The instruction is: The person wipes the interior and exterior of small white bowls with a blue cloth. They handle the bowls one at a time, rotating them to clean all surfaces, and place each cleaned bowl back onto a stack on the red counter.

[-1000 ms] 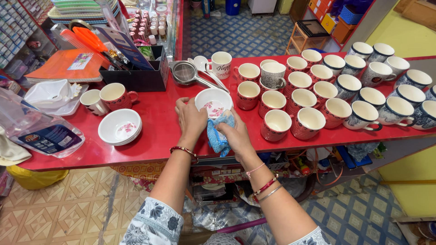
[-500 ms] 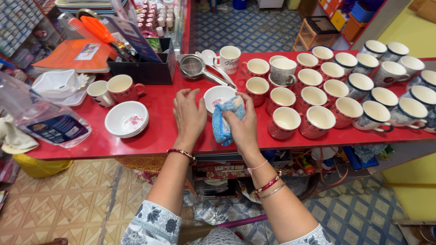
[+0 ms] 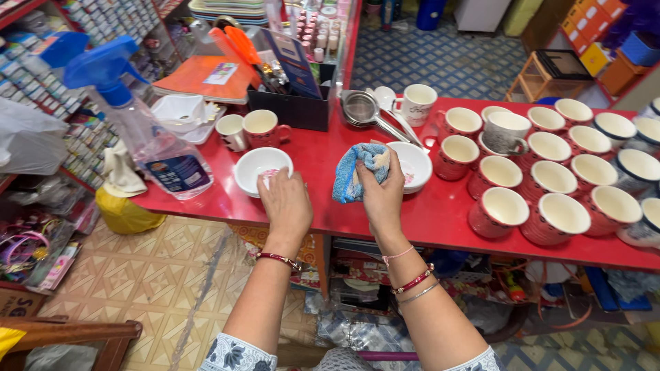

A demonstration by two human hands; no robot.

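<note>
Now left hand (image 3: 285, 199) palm-down on stacked bowls (image 3: 261, 167); right hand (image 3: 380, 185) gripping blue cloth (image 3: 354, 172).

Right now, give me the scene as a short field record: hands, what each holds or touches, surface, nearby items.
left hand: fingers on the near rim of the stacked white bowls
right hand: gripping a bunched blue cloth
single white bowl: just right of the cloth, on the counter
surface: red counter
right side: rows of red mugs standing open side up
left side: spray bottle with blue trigger, near the counter's left end
behind: metal strainer, black box
</note>
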